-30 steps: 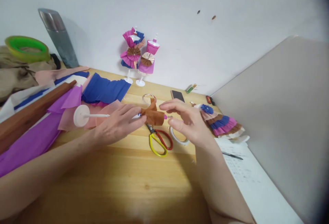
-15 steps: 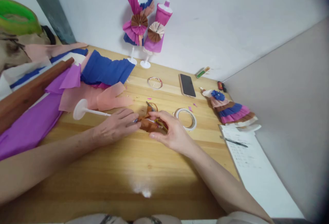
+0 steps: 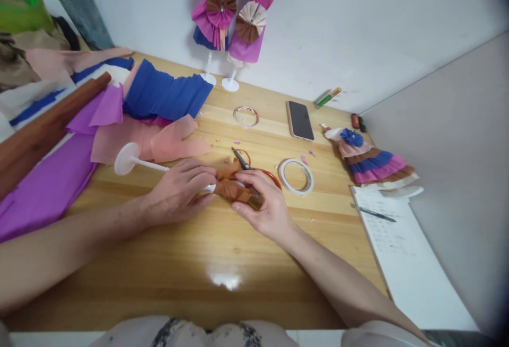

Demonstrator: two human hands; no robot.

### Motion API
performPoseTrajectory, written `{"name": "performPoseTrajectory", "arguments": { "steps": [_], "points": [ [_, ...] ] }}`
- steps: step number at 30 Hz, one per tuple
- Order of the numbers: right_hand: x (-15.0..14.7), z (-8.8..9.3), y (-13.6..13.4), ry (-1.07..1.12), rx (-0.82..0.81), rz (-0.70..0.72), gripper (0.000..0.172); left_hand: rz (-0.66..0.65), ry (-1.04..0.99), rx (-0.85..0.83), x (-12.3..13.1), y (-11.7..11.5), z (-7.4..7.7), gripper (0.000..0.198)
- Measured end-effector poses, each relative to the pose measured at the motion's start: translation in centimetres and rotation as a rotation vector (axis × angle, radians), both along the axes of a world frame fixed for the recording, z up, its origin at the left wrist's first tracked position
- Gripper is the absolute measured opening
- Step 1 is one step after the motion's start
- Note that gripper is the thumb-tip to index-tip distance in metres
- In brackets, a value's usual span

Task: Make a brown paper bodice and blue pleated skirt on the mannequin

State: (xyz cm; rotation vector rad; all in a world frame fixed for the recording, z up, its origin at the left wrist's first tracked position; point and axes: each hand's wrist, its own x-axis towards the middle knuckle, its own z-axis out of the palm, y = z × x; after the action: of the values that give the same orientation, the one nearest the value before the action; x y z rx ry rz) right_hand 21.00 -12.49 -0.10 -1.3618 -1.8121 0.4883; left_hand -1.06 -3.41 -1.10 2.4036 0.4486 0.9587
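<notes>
My left hand (image 3: 178, 190) is closed around a small white display stand lying on its side, its round base (image 3: 126, 158) sticking out to the left. A bit of white shows at my fingertips. Brown crepe paper (image 3: 233, 190) is bunched at the stand's other end, between my two hands. My right hand (image 3: 264, 201) curls its thumb and fingers about the paper's right end. Scissors (image 3: 242, 158) lie just behind, blades pointing away to the left and a red handle partly hidden by my right hand. Whether that hand also touches them I cannot tell.
Blue crepe paper (image 3: 167, 92), purple, peach and brown sheets cover the left side. Two dressed stands (image 3: 221, 7) are at the wall. A tape roll (image 3: 296, 177), phone (image 3: 300, 120), paper dress (image 3: 369, 158) and written sheet with a pen (image 3: 377, 214) are to the right.
The view has tilted down slightly, so everything shifts upward. More of the scissors shows, including the red handle. Both hands stay at the brown crepe paper, fingers slightly shifted.
</notes>
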Motion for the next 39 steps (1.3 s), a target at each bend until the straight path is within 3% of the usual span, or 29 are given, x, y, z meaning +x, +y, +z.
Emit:
{"name": "performPoseTrajectory", "arguments": {
  "steps": [6, 11, 16, 24, 39],
  "points": [
    [0.4, 0.0, -0.3, -0.045, -0.011, -0.008, 0.034, 0.023, -0.022, 0.096, 0.4, -0.4, 0.3, 0.012],
    [0.3, -0.2, -0.4, -0.065, 0.147, 0.048, 0.021, 0.039, 0.006, 0.112, 0.4, -0.5, 0.4, 0.019],
    [0.2, -0.1, -0.4, -0.015, 0.250, 0.140, 0.018, 0.013, 0.016, 0.100, 0.3, -0.7, 0.7, 0.023],
    [0.1, 0.0, -0.3, 0.026, 0.215, 0.182, 0.008, -0.005, 0.047, 0.089, 0.6, -0.8, 1.1, 0.022],
    [-0.3, 0.2, -0.1, 0.122, 0.129, 0.122, 0.008, 0.050, 0.076, 0.080, 0.6, -1.1, 1.0, 0.032]
  ]
}}
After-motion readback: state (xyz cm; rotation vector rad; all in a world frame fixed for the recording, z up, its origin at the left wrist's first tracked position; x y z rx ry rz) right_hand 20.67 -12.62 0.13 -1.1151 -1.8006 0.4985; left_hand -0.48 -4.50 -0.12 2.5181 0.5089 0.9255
